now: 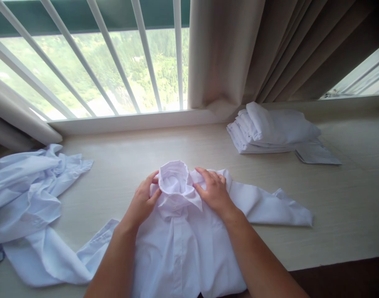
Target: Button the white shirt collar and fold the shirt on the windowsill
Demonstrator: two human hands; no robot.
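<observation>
A pale wood-grain ledge (121, 165) runs under a window with white slanted bars (114, 54), green hillside beyond the glass. A beige curtain (226, 49) hangs at the middle, its hem touching the sill, and a second pane shows at the far right.

There are three groups of white cloth. One white shirt (183, 248) lies front-up at the near edge, directly below the camera. One rumpled pile of pale garments (24, 194) sprawls at the left; how many pieces it holds is hard to tell. One neat stack of folded shirts (270, 130) sits at the back right, near the curtain, with a flat folded sheet (316, 155) just beside it.

The shirt's long axis runs from the near edge toward the window, collar (176, 182) pointing away toward the glass. Its placket lies along that line. One sleeve (279, 207) stretches out to the right across the ledge; the other trails down to the left.

The left hand (144, 200) pinches the left side of the collar, thumb on top. The right hand (214, 191) presses flat on the shoulder just right of the collar, fingers spread and curled lightly on the cloth.
</observation>
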